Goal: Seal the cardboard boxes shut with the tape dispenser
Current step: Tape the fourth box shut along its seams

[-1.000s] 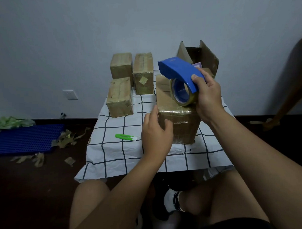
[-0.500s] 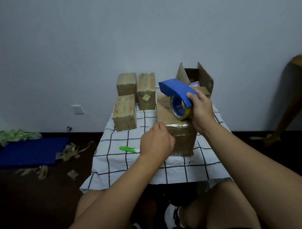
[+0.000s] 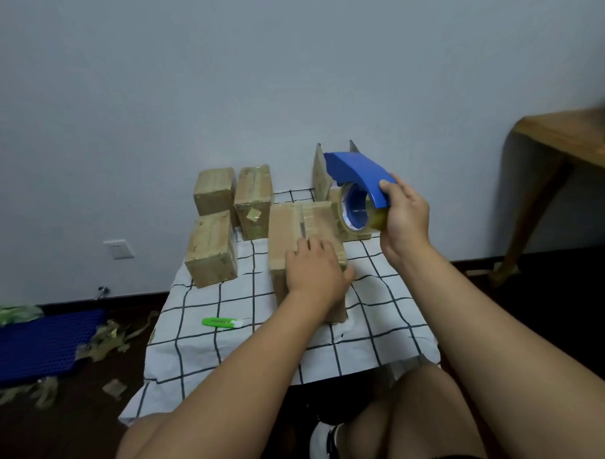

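Your right hand (image 3: 405, 219) has a firm grip on the blue tape dispenser (image 3: 359, 182), fingers curled over its handle, holding it lifted above the counter (image 3: 383, 315) just right of the box in front of you (image 3: 304, 225). Your left hand (image 3: 314, 268) rests on that box's near top edge, fingers bent over it and the thumb down its right side, steadying it. From the head view, this box shows glossy tape along its top seam, so it looks close to done, though you cannot see every side. Three boxes (image 3: 214, 248) at the back left appear taped already. Behind the dispenser an open box (image 3: 321, 175) stands with its flaps up, so at least that one is left to seal. Your right wrist is cocked back with the dispenser's nose pointing up and left, away from any box surface; your left forearm reaches straight in from below. A green cutter (image 3: 222, 323) lies on the checked cloth near your left arm, untouched.
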`<state>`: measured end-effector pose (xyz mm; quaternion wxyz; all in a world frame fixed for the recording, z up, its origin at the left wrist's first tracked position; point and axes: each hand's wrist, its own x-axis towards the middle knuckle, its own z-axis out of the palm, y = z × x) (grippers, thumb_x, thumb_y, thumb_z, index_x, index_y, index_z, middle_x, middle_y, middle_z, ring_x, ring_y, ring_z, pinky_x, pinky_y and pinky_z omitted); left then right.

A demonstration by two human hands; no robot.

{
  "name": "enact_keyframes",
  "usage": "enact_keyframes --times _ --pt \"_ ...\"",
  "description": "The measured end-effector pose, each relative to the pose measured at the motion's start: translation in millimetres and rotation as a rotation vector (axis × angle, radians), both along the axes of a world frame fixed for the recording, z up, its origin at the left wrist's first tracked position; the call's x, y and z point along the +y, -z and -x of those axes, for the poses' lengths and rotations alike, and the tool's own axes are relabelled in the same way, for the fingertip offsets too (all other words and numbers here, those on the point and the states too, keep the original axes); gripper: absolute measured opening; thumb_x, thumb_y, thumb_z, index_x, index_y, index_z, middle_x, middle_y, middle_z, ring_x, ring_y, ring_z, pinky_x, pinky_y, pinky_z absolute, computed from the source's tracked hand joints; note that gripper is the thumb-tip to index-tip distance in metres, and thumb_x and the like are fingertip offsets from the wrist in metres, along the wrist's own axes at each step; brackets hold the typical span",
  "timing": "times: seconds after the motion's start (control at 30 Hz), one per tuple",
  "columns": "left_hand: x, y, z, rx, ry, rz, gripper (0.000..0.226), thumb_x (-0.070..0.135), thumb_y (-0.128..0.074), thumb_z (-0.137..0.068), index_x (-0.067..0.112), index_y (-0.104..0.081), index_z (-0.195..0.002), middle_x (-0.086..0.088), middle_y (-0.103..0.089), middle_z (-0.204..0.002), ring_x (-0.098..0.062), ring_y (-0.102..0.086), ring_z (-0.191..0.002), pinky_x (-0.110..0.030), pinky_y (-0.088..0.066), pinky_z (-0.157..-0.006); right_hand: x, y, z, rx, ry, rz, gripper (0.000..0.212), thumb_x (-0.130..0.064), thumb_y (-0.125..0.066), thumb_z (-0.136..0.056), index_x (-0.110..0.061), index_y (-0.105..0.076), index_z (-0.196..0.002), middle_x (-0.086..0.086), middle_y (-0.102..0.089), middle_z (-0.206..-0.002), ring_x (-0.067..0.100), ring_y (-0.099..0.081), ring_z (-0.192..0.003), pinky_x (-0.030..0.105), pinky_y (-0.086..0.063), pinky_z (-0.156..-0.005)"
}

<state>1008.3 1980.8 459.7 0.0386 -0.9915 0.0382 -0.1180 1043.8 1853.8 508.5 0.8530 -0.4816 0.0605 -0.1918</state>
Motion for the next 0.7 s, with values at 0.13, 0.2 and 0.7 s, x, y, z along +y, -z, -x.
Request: enact_keyframes --times 0.13,0.2,0.7 --pt "19.0 -1.2 6.8 0.010 0.064 0.018 0.055 0.047 -0.045 -0.087 0.010 -0.049 -0.127 -0.012 -0.050 -0.127 -0.031 -0.046 -0.114 -0.042 -0.036 -0.092 -7.8 1.4 -3.3 -0.005 -0.009 -0.033 0.022 -0.008 -0.065 -0.091 -0.015 -0.067 -0.113 0.004 -0.073 -0.101 0.012 -0.071 -0.083 0.023 -0.055 -0.072" --pt "44.1 -3.2 10.0 0.053 0.132 0.063 0.050 0.040 -0.050 -0.085 0.013 -0.047 -0.127 -0.009 -0.049 -0.129 -0.031 -0.046 -0.118 -0.042 -0.035 -0.097 -10.7 -0.2 -4.8 -0.024 -0.010 -0.069 0.026 -0.007 -0.065 -0.091 -0.013 -0.066 -0.116 0.005 -0.073 -0.102 0.012 -0.072 -0.083 0.023 -0.055 -0.073" --pt "21.7 12.2 42.1 -0.074 0.153 0.188 0.086 0.091 -0.014 -0.076 0.031 -0.058 -0.119 0.003 -0.056 -0.123 -0.025 -0.048 -0.112 -0.041 -0.037 -0.088 -10.8 -0.6 -3.1 -0.079 -0.041 -0.125 0.023 -0.003 -0.061 -0.093 -0.008 -0.068 -0.115 0.003 -0.075 -0.094 0.011 -0.071 -0.080 0.023 -0.055 -0.071"
